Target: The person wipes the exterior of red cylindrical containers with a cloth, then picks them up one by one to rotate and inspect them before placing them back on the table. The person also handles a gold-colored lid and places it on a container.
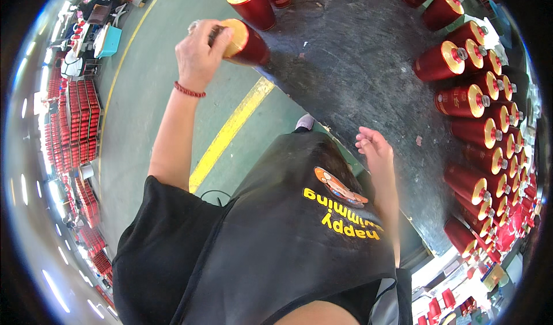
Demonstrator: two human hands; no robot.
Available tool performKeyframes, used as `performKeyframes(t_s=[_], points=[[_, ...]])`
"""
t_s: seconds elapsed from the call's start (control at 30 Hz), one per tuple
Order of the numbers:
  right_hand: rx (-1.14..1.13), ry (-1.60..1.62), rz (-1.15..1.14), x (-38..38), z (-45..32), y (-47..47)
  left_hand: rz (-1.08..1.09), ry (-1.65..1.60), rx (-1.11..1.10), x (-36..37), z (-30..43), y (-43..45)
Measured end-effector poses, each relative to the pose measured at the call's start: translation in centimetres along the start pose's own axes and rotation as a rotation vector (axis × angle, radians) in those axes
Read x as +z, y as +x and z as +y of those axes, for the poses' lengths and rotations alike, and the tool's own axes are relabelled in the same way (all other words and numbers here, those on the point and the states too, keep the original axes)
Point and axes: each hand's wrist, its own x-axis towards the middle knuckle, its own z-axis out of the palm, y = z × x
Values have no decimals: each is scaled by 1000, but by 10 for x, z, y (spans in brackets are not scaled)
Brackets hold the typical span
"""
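My left hand [201, 44] grips a dark red bottle [255, 46] by its neck, with the fingers wrapped around the top and hiding it. Gold covers the bottle's shoulder. Its base is at the edge of a dark, scuffed table [345, 57]; whether it rests there I cannot tell. Just beyond it stands another red bottle [252, 5], with a gold shoulder and a clear glass neck. Over the near table edge, my right hand [376, 148] is loosely curled and holds nothing.
Many similar red bottles [464, 100] stand in close rows along the table's right side. A yellow line [233, 133] crosses the green floor. Far left are stacked red goods [80, 113], a turquoise bin [110, 41] and a seated person [72, 63]. My black apron [285, 238] bears writing.
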Motion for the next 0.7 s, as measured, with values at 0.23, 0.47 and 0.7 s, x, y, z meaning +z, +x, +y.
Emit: performKeyframes(t_s=[0.23,0.47,0.7], points=[[22,-54,-54,23,4,25,-51,248,-231,36,-86,14],[32,-61,29,12,39,16,-82,306,-282,48,-110,28],[-208,-215,250,-6,47,-15,-228,298,-380,52,-115,22]])
